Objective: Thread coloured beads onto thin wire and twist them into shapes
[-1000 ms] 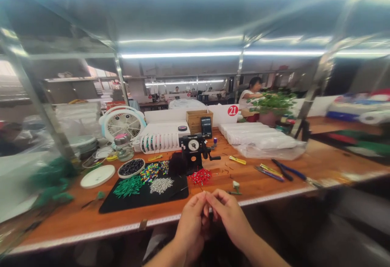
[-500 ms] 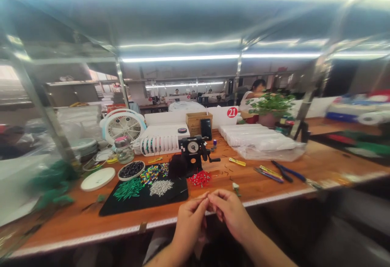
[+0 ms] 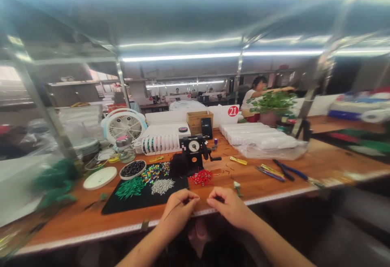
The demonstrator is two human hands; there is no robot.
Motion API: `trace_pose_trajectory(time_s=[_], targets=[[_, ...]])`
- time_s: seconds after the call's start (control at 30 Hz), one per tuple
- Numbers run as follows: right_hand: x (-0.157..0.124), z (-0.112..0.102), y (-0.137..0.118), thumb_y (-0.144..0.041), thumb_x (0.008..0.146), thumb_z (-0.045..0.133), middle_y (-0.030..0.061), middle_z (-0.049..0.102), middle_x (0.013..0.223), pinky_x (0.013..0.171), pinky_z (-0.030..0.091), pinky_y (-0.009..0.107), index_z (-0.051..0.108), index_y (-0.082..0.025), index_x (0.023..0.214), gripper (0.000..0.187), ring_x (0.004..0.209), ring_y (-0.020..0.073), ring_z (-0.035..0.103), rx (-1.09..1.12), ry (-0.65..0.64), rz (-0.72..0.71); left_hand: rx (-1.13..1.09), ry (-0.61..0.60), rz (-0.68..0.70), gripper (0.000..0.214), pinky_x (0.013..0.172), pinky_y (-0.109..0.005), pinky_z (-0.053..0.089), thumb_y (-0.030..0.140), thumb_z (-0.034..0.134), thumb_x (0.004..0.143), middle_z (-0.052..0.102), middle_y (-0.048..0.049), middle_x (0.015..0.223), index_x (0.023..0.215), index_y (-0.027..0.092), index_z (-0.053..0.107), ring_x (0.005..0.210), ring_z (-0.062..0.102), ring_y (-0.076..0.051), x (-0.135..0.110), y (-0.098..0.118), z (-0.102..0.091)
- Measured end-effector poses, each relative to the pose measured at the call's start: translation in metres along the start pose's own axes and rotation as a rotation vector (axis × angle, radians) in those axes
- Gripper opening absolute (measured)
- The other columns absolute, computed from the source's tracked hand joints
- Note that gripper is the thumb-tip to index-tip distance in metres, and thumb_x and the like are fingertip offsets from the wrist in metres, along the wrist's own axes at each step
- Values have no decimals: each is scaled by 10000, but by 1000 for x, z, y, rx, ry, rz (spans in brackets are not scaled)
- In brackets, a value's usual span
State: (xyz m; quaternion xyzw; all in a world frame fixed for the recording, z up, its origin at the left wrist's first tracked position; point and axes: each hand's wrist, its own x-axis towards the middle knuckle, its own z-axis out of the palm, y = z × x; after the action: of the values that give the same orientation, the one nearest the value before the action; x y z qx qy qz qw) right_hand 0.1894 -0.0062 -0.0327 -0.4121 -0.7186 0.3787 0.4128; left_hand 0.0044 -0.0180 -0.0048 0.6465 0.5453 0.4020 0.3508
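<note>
My left hand (image 3: 180,209) is closed in a pinch above the table's front edge. A thin dark thread (image 3: 174,210) runs from its fingertips back over the hand. My right hand (image 3: 228,207) pinches thumb and forefinger together a short gap to the right; what lies between them is too small to make out. Closest beyond the hands are a pile of red pieces (image 3: 201,177) and a heap of silver beads (image 3: 162,186) on a black mat (image 3: 122,207). Also on the mat lie green tube-like pieces (image 3: 130,188) and multicoloured beads (image 3: 151,173).
Behind the piles stands a black hand-cranked winder with a dial (image 3: 194,147). A dish of black beads (image 3: 133,169) and a white lid (image 3: 100,178) are left. Pliers (image 3: 283,170), a yellow cutter (image 3: 238,160) and plastic-wrapped rolls (image 3: 258,137) lie right. Another person (image 3: 254,92) sits beyond.
My hands were together at the fingertips and have now drawn apart, the left one moving left. The thread over my left hand now shows. The person beyond has stretched out an arm.
</note>
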Motion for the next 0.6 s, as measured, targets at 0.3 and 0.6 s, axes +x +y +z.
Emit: trace_pose_trajectory(time_s=[0.3, 0.6], targets=[[1, -7, 0, -202, 821, 525, -2, 591, 676, 622, 382, 249, 624, -178, 711, 149, 660, 146, 534, -150, 37, -100, 19, -87, -12, 142, 556, -232, 361, 245, 605, 690, 643, -18, 617, 688, 170, 726, 584, 519, -161, 9, 1, 5], [3, -4, 12, -214, 806, 582, 11, 580, 705, 642, 416, 266, 684, -197, 753, 116, 672, 154, 549, -207, 151, -173, 47, -133, -60, 242, 514, -241, 350, 312, 581, 710, 635, -25, 559, 763, 131, 732, 513, 509, -149, 20, 4, 14]])
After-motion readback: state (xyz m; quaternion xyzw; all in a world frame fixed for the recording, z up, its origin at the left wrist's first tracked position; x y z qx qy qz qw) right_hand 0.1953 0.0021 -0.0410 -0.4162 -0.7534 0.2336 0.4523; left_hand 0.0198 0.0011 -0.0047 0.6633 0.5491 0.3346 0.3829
